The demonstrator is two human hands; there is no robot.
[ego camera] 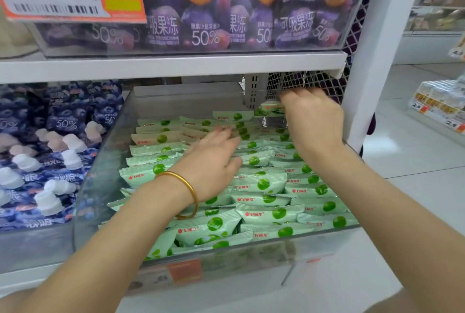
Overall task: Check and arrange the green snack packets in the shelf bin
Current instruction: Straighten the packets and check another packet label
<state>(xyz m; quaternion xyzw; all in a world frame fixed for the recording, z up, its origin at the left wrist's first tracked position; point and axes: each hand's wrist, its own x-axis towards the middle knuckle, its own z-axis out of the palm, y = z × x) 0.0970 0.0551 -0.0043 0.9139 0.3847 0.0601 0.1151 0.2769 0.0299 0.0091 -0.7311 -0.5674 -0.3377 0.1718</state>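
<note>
Far left, blueberry jelly pouches (50,161) with white caps lie heaped in the neighbouring bin; I can pick out about ten caps, the rest hidden. Next comes the clear shelf bin (100,161), one of it, and it holds the task's goods: the green snack packets (264,183), laid in overlapping rows from front lip to back wall. I count upward of thirty faces showing. More lie beneath, so an exact figure is beyond me.

The left hand (211,161), with one gold bangle (186,194) at the wrist, lies flat on the middle rows. Its fingers are spread and nearly straight, pressing down and holding nothing. Further right, at the back corner, the right hand (312,116) is raised just under the mesh panel (302,81). Its fingers look curled down over a single packet (270,107) lifted clear of the pile, though blur softens the fingertips.

The rows look loosely stacked and slippery. I judge that a sideways push from the flat palm could shove them askew or ride front packets over the low lip. The lifted packet is pinched at one end only, so it could slip back crooked. The shelf edge sits close above, so knuckles may catch the mesh.
</note>
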